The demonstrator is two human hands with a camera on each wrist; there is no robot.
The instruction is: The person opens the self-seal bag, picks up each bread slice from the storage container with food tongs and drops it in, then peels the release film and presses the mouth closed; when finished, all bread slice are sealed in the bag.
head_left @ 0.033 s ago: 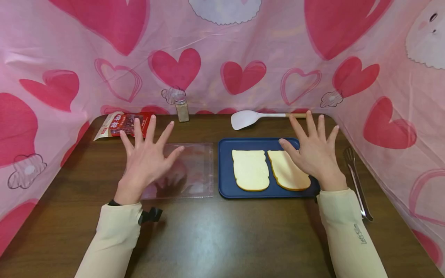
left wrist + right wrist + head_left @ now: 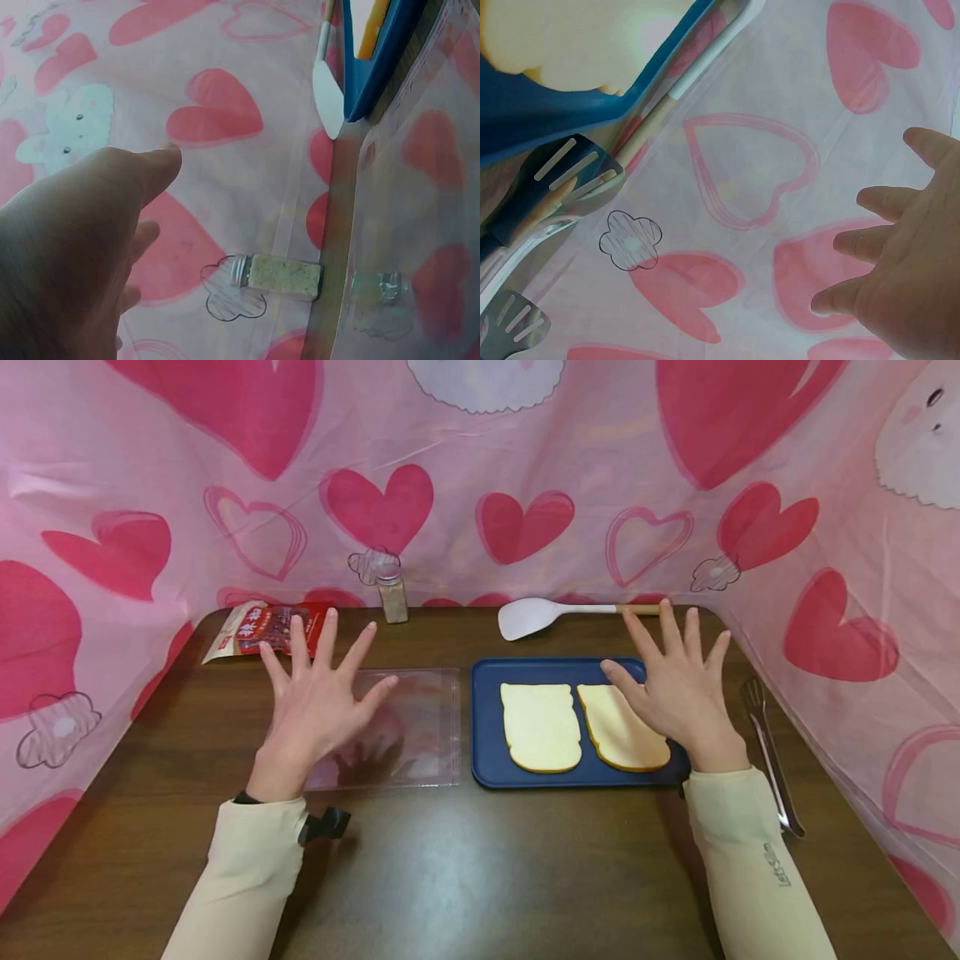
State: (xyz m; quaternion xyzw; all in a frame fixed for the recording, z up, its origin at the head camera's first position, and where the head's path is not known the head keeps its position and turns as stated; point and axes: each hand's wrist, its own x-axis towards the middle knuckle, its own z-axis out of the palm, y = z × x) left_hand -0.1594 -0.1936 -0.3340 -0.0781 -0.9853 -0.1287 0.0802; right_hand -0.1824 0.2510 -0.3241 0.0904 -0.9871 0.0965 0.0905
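Observation:
My left hand, fingers spread wide and holding nothing, hovers over a clear plastic bag that lies flat on the table. Likewise spread and holding nothing, my right hand is above the right side of a blue tray. Two slices of bread lie side by side on that tray: the left slice shows whole, while the right slice is partly covered by my right hand. In the left wrist view the left hand appears from the side; the right wrist view shows the right hand with its fingers apart.
A red and white food packet lies at the back left, near a small seasoning jar standing upright. Behind the tray is a white spatula with a wooden handle. Metal tongs lie along the right edge. Pink heart-patterned cloth encloses the table.

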